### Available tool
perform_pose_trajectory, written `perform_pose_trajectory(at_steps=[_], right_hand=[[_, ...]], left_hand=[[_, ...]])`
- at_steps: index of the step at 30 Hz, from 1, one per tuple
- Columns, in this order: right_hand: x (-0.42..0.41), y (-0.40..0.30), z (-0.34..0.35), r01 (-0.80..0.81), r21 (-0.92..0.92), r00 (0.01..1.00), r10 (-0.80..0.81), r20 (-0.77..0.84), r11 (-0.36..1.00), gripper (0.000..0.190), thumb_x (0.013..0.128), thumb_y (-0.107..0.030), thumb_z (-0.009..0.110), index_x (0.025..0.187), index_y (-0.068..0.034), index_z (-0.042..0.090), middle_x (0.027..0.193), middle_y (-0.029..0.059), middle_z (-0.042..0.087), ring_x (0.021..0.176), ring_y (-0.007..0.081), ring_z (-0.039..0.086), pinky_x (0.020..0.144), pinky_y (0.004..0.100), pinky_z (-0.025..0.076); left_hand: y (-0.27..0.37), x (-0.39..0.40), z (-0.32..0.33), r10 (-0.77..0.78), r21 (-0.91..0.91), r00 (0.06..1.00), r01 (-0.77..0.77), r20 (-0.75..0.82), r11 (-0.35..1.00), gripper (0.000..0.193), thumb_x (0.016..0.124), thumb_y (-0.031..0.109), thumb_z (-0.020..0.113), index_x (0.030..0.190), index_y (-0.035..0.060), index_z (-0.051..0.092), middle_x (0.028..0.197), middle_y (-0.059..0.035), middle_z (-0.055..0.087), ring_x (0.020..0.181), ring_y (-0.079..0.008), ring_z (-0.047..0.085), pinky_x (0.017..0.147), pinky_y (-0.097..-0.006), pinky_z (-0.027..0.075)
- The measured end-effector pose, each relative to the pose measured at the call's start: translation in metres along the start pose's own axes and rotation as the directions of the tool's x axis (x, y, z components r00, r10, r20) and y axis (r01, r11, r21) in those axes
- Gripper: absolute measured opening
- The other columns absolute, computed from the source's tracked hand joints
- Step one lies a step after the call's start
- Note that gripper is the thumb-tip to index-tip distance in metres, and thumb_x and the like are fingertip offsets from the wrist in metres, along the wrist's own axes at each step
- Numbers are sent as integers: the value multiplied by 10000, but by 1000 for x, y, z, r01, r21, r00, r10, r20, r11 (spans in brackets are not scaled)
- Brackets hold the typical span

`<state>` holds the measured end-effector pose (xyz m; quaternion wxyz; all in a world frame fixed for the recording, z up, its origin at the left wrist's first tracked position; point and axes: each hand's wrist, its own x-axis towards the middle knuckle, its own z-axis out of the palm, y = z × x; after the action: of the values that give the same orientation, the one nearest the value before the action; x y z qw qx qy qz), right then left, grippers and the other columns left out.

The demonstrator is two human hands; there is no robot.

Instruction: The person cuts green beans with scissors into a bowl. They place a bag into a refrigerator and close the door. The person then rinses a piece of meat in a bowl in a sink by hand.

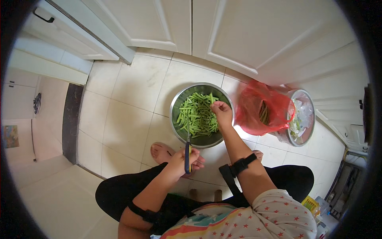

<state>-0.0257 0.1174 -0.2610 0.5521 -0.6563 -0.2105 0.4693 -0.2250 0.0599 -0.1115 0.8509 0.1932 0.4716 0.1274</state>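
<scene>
A stainless steel bowl [176, 134] on the tiled floor holds many short cut pieces of green bean [194, 115]. My left hand [182, 162] grips scissors [188, 155] with dark blue and yellow handles, their blades pointing away from me over the bowl's near left part. Whether the blades are parted cannot be made out. Over the right side of the bowl, my right hand [222, 112] pinches a green bean piece [212, 98] between thumb and fingers.
Right of the bowl stands a red plastic bag [249, 110] with long beans [264, 113] inside. Beside it is a lined waste bin [314, 119] holding clear plastic and scraps. White cabinet doors [238, 35] rise beyond the bowl. My slippered foot [161, 152] is near its front left.
</scene>
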Motion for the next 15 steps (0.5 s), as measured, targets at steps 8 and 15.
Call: perform_pose_trajectory(at_steps=[8,15], right_hand=[[-63,-76,-6,-124,137,921,63,384,983,121,758,-47,561,871,-17,530,796,62,577,751,136,557,697,233,451],[-78,-93,-16,27,71,955,-46,294,997,99,746,-23,572,841,-1,556,756,50,578,699,112,549,661,218,457]], left_hand=[[-25,7,1,136,706,990,-113,24,699,316,696,134,536,946,-29,433,893,-143,562,808,-212,553,698,-284,431],[-33,6,4,242,793,970,-134,-17,594,291,679,136,543,894,-14,417,859,-137,561,796,-218,547,715,-304,422]])
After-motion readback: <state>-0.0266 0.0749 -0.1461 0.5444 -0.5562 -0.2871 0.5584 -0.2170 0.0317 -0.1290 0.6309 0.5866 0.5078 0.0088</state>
